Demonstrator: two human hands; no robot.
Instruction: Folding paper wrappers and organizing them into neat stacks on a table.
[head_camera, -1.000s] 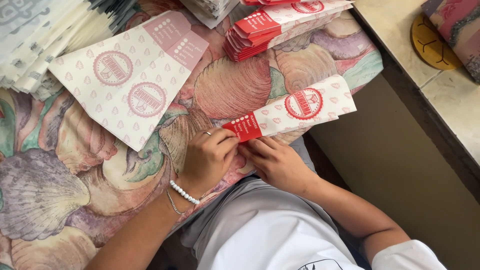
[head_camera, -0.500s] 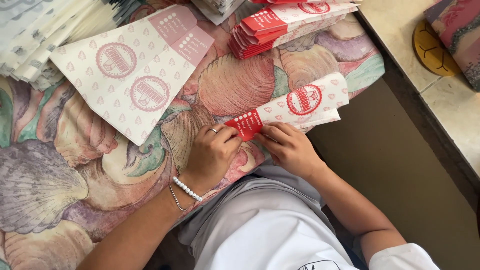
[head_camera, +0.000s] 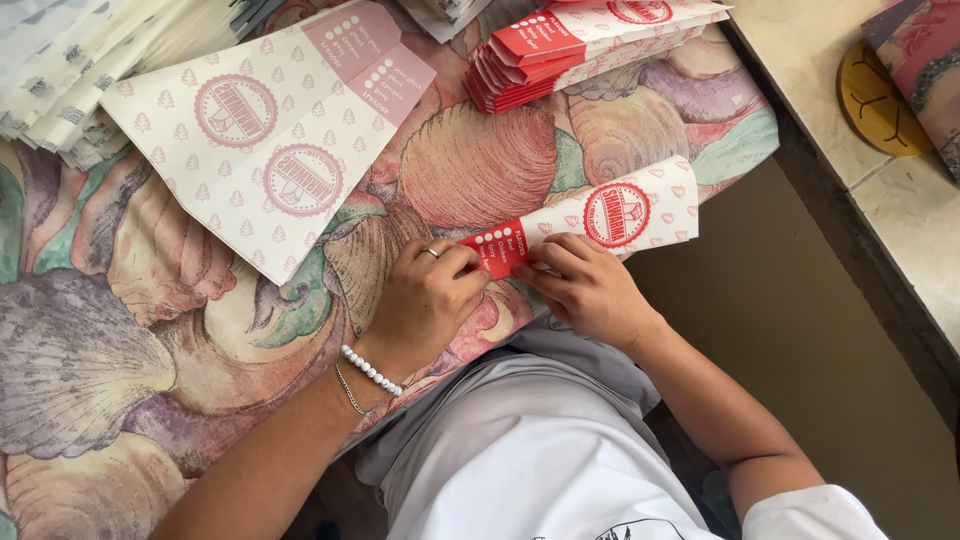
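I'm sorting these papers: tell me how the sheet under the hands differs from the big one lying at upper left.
The folded sheet is a narrow strip, pressed by the left hand and right hand; the flat sheet lies spread wide, untouched. The folded one shows one round emblem, the flat one two. Both are white with red print.

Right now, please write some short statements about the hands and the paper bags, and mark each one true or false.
1. Both hands press one folded bag. True: left hand and right hand are on its red end.
2. The left hand wears a ring. True.
3. The flat sheet lies under the right hand. False: it lies apart, beyond the left hand.
4. The stack of folded bags sits on the floor. False: it rests on the shell-print cloth.
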